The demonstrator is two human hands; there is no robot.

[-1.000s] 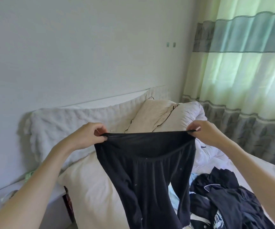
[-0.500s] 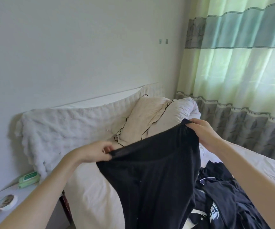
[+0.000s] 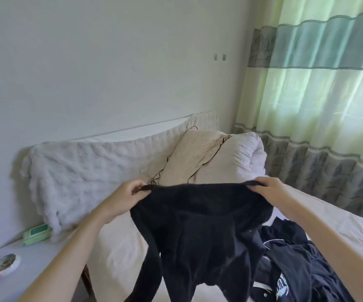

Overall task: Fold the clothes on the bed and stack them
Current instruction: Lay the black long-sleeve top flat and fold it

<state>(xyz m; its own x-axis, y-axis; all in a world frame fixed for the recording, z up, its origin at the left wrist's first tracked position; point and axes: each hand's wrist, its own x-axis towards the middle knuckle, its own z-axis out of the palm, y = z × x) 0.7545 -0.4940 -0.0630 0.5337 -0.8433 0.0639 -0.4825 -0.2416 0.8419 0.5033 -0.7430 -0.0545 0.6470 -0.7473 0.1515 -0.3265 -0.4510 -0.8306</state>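
Since half a second ago, levelled again: left hand [image 3: 125, 196] raised and right hand [image 3: 270, 190] lowered, so the top edge of the black garment [image 3: 200, 232] now runs nearly straight between them, no more slanted. Each hand pinching one corner of that edge, fingers curled round the cloth; garment held up in the air above the bed [image 3: 339, 227], hanging down loose toward the bottom of the view, not yet folded.

Possible trouble from here, as a judgement only: lower part hanging in two uneven lengths, so laid down like this, likely to crumple or twist under itself. Also hanging just in front of the pile of dark clothes [image 3: 296, 264], so could drag over it or catch on it when lowered. Grip only at the two corners, thin; with a shake, one corner could slip out.

Just beside the garment on the right, that dark pile, unfolded, on the pale sheet. No finished stack visible. On the left, a light side table [image 3: 34, 258] with a small dish [image 3: 5, 264] and a green packet [image 3: 37, 234]. Further back, a white fluffy blanket [image 3: 84, 173] over the headboard, then a cream pillow [image 3: 195, 158] with dark piping and a white quilt [image 3: 241, 158], touching each other. Behind all, a plain white wall [image 3: 110, 62] and, at right, a green and grey curtain [image 3: 320, 94] with daylight through it.
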